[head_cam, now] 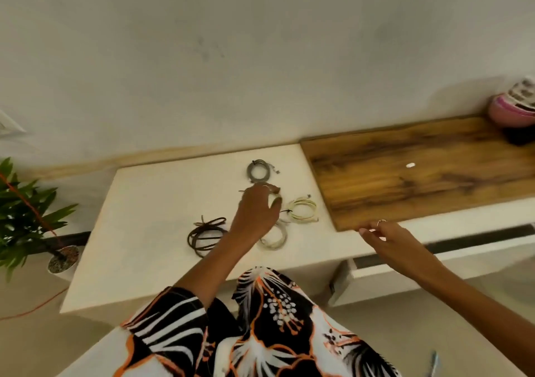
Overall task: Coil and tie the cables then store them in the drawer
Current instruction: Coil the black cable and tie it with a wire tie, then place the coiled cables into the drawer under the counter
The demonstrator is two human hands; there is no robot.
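Left hand [256, 213] reaching over the pale stone counter [150, 211], fingers curled around a coiled cable at the middle of the group, its colour mostly hidden by the hand. Around that hand: grey coiled cable [259, 171] just beyond, cream coiled cable [304, 209] to its right, whitish coil [275, 237] nearer, dark brown coiled cable [206, 235] to its left. Right hand [388, 239] with relaxed fingers, holding nothing, at the near edge of the brown wooden board [419, 171], above the partly open white drawer [376, 272].

Home: potted plant [26, 211], wooden sideboard [419, 174]
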